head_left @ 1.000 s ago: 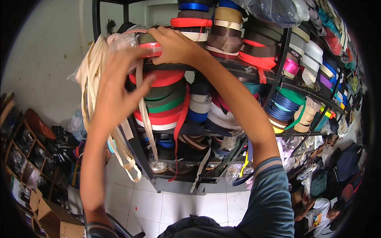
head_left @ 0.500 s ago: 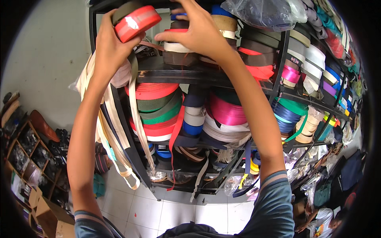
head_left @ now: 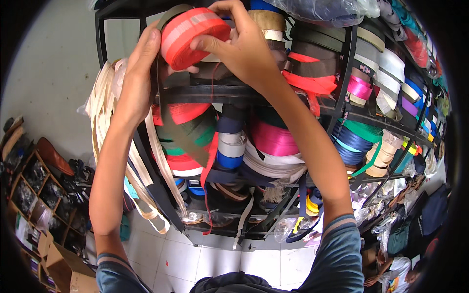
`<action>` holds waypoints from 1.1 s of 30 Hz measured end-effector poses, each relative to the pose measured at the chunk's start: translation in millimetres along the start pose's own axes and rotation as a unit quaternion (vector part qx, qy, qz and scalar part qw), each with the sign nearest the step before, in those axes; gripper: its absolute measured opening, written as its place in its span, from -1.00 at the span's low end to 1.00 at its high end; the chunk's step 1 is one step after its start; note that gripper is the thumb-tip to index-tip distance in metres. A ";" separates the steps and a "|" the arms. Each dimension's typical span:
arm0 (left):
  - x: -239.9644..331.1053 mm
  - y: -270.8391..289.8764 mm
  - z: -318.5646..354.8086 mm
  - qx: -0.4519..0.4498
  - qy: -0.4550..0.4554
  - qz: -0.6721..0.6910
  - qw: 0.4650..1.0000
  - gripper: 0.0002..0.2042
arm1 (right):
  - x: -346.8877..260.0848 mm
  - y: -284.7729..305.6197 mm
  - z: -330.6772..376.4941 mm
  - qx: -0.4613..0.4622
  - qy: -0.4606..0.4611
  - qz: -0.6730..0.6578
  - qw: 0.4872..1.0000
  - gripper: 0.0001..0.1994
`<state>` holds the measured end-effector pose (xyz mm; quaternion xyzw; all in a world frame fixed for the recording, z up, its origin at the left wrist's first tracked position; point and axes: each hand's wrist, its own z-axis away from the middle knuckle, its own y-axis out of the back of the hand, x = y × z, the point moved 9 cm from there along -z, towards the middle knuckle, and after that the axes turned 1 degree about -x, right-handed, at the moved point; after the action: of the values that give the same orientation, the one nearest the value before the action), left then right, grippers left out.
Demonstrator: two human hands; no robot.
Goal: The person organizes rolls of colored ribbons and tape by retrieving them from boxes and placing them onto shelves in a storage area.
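A red webbing roll (head_left: 193, 34) with a paler middle stripe is held up above the shelf edge, its coiled side tilted toward me. My right hand (head_left: 239, 46) grips it from the right, thumb on the coiled side. On the left, my left hand (head_left: 141, 78) is closed around the olive webbing roll (head_left: 172, 15), which is pressed against the red one and mostly hidden behind it. From the olive roll a loose olive strap (head_left: 183, 134) hangs down in front of the lower shelf. Some of the left fingers are hidden behind the rolls.
Black metal shelving (head_left: 205, 94) is packed with webbing and ribbon rolls, including a pink ribbon roll (head_left: 274, 136). Cream straps (head_left: 105, 105) dangle at its left end. A plastic bag (head_left: 327, 10) lies on top. A cardboard box (head_left: 66, 259) stands lower left; a person (head_left: 400, 273) is lower right.
My right hand has come from beside the rolls to grip the red one. Both rolls have moved right and down, and the olive strap now swings across the lower rolls.
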<state>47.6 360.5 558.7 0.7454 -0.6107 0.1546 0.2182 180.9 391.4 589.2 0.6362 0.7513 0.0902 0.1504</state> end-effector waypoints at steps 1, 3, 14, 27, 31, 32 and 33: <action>-0.9 0.0 0.7 0.000 0.011 0.008 1.000 -0.49 | 6.3 -0.1 -0.8 0.000 0.016 -0.004 1.000 -0.43; -3.8 2.8 -1.0 0.001 0.008 0.010 1.000 -0.48 | 24.4 -3.5 -2.4 -0.001 0.031 -0.025 0.999 -0.34; 2.6 6.8 4.0 -0.055 -0.135 0.029 0.989 -0.57 | 34.6 -6.3 20.8 0.031 -0.103 -0.241 0.965 -0.47; -13.9 67.7 -99.4 -0.002 -0.200 -0.273 0.941 -0.63 | 15.9 53.4 50.7 0.155 -0.024 0.012 0.987 -0.45; -20.5 70.2 -112.5 -0.008 -0.136 -0.240 0.961 -0.69 | -1.7 58.8 41.4 0.178 0.072 0.171 0.966 -0.49; -18.4 75.2 -107.8 0.024 -0.126 -0.213 0.969 -0.69 | -10.3 54.0 31.8 0.175 0.097 0.271 0.942 -0.53; -14.5 75.8 -93.4 0.054 -0.114 -0.185 0.974 -0.68 | -15.3 43.4 20.3 0.146 0.149 0.310 0.928 -0.52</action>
<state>-26.2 408.7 641.8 0.8691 -0.4736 0.0582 0.1307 230.4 382.7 586.0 0.8317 0.5350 0.1154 -0.0933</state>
